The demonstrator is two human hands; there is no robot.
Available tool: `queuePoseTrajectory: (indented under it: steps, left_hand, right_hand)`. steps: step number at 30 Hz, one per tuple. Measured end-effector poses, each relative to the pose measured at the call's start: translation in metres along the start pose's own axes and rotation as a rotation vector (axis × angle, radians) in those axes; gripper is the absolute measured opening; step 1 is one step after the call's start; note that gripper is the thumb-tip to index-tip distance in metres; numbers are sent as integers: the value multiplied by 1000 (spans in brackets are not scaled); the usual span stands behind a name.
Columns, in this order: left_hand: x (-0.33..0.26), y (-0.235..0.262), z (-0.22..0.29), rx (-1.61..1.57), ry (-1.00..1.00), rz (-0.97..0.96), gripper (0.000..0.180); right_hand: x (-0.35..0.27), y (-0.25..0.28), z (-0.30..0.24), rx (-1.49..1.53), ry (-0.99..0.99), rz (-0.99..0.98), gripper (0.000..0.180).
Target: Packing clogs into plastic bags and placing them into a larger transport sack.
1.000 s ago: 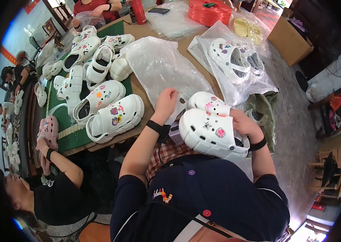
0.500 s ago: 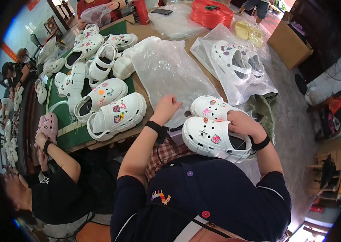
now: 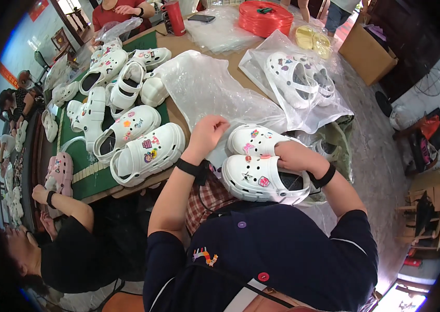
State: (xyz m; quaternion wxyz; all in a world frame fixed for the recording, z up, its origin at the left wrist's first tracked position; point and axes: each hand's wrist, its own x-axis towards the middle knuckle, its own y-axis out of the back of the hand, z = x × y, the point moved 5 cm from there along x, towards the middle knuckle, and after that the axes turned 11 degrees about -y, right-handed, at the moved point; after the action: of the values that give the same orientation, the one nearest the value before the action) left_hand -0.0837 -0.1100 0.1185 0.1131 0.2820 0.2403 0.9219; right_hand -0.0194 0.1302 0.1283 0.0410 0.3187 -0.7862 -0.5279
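My right hand (image 3: 298, 156) is closed on a pair of white clogs, fingers tucked into their openings. The nearer clog (image 3: 251, 178) and the farther clog (image 3: 251, 139) lie side by side, toes to the left, with colourful charms on top. My left hand (image 3: 208, 136) is just left of their toes, its fingers pinched together at the near part of a clear plastic bag (image 3: 204, 86). The bag spreads over the table beyond both hands; its edge at my fingertips is partly hidden.
More charm-covered white clogs (image 3: 149, 153) crowd the green mat on the left. A bagged pair (image 3: 295, 78) lies at the far right, near a red twine roll (image 3: 265, 18) and a red flask (image 3: 174, 18). A co-worker's hand (image 3: 39, 194) is near a pink clog (image 3: 59, 174).
My right hand has brought the clogs slightly left, closer to my left hand. My left hand has shifted a little up and left, and the bag's near part has bunched upward.
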Motion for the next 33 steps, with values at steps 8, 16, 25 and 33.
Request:
queuePoseTrajectory:
  steps: [8,16,25,33]
  left_hand:
    - [3,2,45,327,-221,-140,19]
    - [-48,-2,-4,596,255,159,26]
    - [-43,-8,45,815,-190,-4,8]
    - [-59,-29,41,816,-65,-115,8]
  right_hand:
    - [8,13,7,95,-97,327,22]
    - [9,4,5,216,-404,428,27]
    - [23,7,3,159,-417,561,29]
    - [57,4,21,270,-438,700,26]
